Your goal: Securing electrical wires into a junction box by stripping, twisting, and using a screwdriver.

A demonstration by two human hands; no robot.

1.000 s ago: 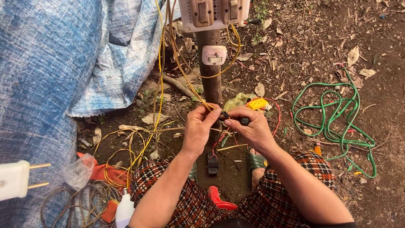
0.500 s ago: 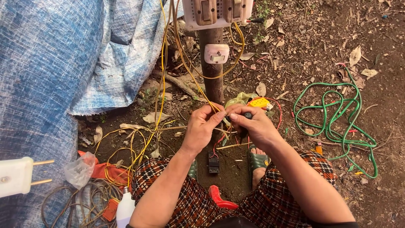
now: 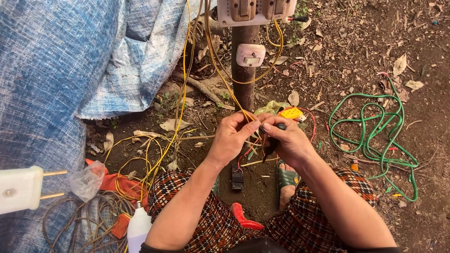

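Observation:
My left hand (image 3: 233,137) pinches a thin yellow wire (image 3: 225,82) that runs up to a white switch board (image 3: 255,10) on a wooden post (image 3: 244,75). Touching it fingertip to fingertip, my right hand (image 3: 287,140) grips a small dark-handled tool (image 3: 272,143) whose tip points down and left. Both hands hover above bare soil in front of the post. A smaller white switch (image 3: 251,55) is fixed to the post below the board.
A blue tarp (image 3: 61,70) covers the left side. A green cable coil (image 3: 375,136) lies on the right. Near my feet lie a black part (image 3: 237,178), a red-handled tool (image 3: 243,219), a yellow box (image 3: 290,113), tangled wires (image 3: 136,168), a white plug (image 3: 21,189) and a white bottle (image 3: 139,229).
The tool in my right hand has swung from lying sideways to pointing down. Both hands have drifted slightly right and closer together; the view shifted a little.

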